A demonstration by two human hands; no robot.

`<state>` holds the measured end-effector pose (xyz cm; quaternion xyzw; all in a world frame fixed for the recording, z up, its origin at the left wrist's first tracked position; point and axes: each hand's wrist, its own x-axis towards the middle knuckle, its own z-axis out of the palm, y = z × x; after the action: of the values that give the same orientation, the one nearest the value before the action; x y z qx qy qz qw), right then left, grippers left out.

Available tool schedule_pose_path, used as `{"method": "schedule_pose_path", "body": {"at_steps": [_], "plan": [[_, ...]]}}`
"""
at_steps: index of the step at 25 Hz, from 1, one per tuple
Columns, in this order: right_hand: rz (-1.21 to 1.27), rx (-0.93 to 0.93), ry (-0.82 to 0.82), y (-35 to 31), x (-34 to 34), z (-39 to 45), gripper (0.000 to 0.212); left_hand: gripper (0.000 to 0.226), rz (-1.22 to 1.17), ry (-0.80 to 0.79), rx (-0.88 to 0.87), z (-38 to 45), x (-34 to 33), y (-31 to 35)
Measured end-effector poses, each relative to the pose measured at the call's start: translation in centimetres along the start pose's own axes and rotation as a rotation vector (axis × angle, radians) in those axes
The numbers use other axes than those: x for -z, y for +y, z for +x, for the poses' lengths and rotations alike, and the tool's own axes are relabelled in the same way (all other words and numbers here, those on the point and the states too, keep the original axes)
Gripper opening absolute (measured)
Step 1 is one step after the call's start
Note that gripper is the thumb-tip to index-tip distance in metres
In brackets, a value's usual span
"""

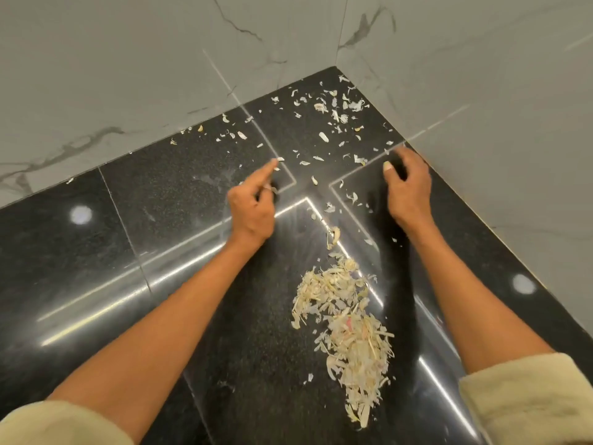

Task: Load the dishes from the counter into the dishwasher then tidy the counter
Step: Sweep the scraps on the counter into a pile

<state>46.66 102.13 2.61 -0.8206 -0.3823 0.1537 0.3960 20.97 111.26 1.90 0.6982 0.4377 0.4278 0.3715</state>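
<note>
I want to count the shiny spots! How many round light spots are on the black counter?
2. One round light spot on the counter at far left, the other at right, near the wall.

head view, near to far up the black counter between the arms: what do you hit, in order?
Big heap of pale garlic-like peelings → small trail of peel → left hand and right hand, roughly level → scattered peel flakes in the corner → grey marble-look wall tiles.
</note>
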Motion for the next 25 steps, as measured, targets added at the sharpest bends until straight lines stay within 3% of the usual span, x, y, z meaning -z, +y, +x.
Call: {"method": "schedule_pose_path", "body": {"at_steps": [3,5,7,9,10,12,15,17,19,21,22,23,25], "plan": [[-0.136,-0.077,-0.073,0.0,-0.6,3.4,0.075,0.055,0.146,0.022,0.097,3.7,2.1,-2.7],[-0.13,0.016,-0.155,-1.5,-2.9,2.9,0.068,0.056,0.341,-0.1,0.18,4.9,1.8,-3.5],[-0.089,0.187,-0.277,-3.1,-5.1,1.0,0.06,0.056,0.461,-0.256,0.114,4.6,0.5,-3.7],[0.029,0.299,-0.336,-3.4,-6.1,0.1,0.055,0.055,0.318,-0.381,0.01,4.1,-0.6,-3.1],[0.07,0.312,-0.286,-3.3,-6.0,1.0,0.052,0.054,0.183,-0.395,-0.006,3.9,-0.7,-2.6],[0.027,0.245,-0.125,-2.7,-5.3,4.1,0.05,0.051,0.015,-0.239,0.033,4.7,0.4,-2.3],[-0.169,0.025,-0.072,-2.1,-4.3,8.2,0.062,0.054,0.218,0.03,0.178,7.2,3.0,-4.2],[-0.26,0.099,-0.172,-3.1,-5.9,8.9,0.068,0.058,0.512,-0.049,0.226,8.2,3.9,-5.7],[-0.19,0.234,-0.321,-4.4,-8.1,8.7,0.067,0.062,0.695,-0.212,0.114,8.4,3.4,-6.5],[-0.037,0.299,-0.355,-5.1,-8.6,9.4,0.059,0.061,0.552,-0.339,-0.007,8.9,3.0,-6.4],[-0.008,0.318,-0.296,-5.2,-8.3,10.1,0.057,0.059,0.429,-0.329,-0.019,9.2,3.3,-6.1],[-0.022,0.307,-0.209,-4.8,-7.9,11.3,0.058,0.057,0.354,-0.239,-0.017,9.7,3.9,-6.2],[-0.095,0.234,-0.094,-4.3,-7.1,13.7,0.063,0.056,0.45,0.071,0.062,10.4,5.2,-7.1]]}}
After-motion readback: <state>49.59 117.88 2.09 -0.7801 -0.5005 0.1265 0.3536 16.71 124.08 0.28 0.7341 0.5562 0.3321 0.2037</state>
